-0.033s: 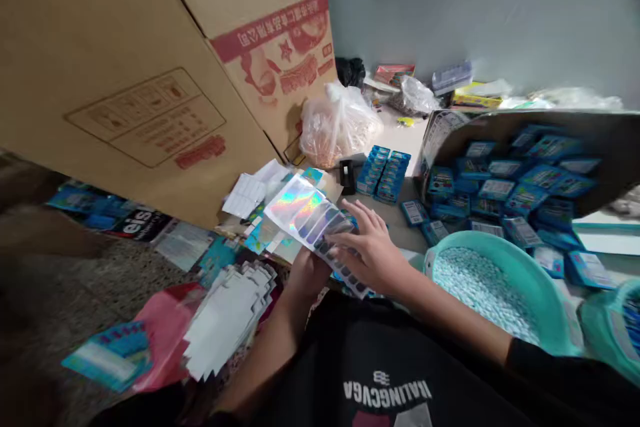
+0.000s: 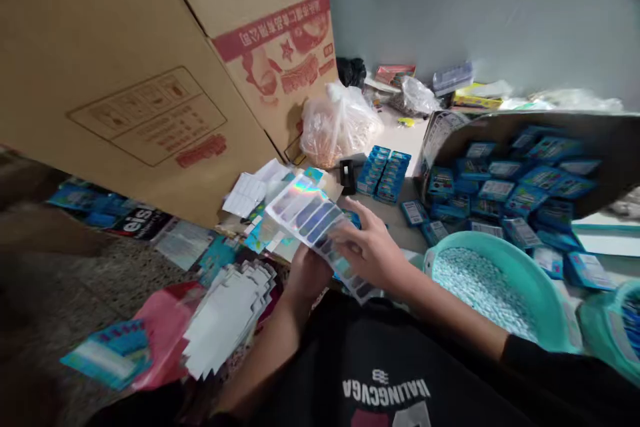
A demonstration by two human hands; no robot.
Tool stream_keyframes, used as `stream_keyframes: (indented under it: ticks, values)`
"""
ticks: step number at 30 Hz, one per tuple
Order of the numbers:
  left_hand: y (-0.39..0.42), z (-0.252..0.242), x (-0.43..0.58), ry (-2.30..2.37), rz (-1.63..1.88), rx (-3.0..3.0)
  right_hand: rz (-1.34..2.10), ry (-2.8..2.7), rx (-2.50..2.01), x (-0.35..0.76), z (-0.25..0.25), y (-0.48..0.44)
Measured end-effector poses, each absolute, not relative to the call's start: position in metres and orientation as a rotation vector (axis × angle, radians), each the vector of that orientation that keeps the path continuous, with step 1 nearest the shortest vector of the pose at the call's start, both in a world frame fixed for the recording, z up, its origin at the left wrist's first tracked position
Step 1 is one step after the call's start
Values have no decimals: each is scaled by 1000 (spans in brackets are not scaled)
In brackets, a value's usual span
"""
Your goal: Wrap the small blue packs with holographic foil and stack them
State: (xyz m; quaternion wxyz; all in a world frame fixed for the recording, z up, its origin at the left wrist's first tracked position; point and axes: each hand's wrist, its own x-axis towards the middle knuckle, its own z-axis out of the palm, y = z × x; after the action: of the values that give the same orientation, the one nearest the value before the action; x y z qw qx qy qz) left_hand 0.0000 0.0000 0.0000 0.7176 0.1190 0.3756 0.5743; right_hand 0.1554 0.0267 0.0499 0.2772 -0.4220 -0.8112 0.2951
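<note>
My left hand (image 2: 309,275) grips a shiny holographic sticker sheet (image 2: 294,209) from below, near its middle. The sheet carries a row of silvery oblong labels and slants down toward my body. Over its lower half, my right hand (image 2: 373,250) has thumb and forefinger bent together at the surface, with the other fingers raised. Whether a label is caught in that pinch cannot be made out. Beneath the sheet lie white label sheets (image 2: 245,195) and blue printed cards (image 2: 256,237), partly covered.
Large cardboard boxes (image 2: 150,27) stand at left. Beyond the sheet are a knotted plastic bag (image 2: 340,127) and stacked blue packets (image 2: 383,173). At right are a carton of blue packets (image 2: 500,180) and a turquoise basin (image 2: 545,293) of pale pieces. White card stacks (image 2: 225,320) sit lower left.
My right hand's fingers have gone from spread over the sheet to bent together. The sheet's rainbow glare has shifted and shrunk toward its far edge.
</note>
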Motion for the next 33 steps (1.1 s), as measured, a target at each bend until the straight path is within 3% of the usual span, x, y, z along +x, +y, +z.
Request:
stream_keyframes:
  ticks: [4, 10, 13, 18, 25, 33]
  values:
    - [-8, 7, 2, 807, 1282, 319, 1016, -2085, -1331, 153, 42, 39]
    - [-3, 6, -13, 1691, 1685, 766, 850, -2464, -1329, 167, 50, 55]
    - [-6, 20, -36, 1868, 1611, 1356, 899, -2745, -1098, 180, 62, 61]
    - [-11, 34, -59, 1794, 924, 1584, 941, -2783, -876, 189, 75, 67]
    - [-13, 23, -40, 1814, 1278, 1557, 623, -2646, -1036, 167, 67, 61]
    - [-12, 19, -52, 1708, 1192, 2524, 594, -2546, -969, 168, 62, 58]
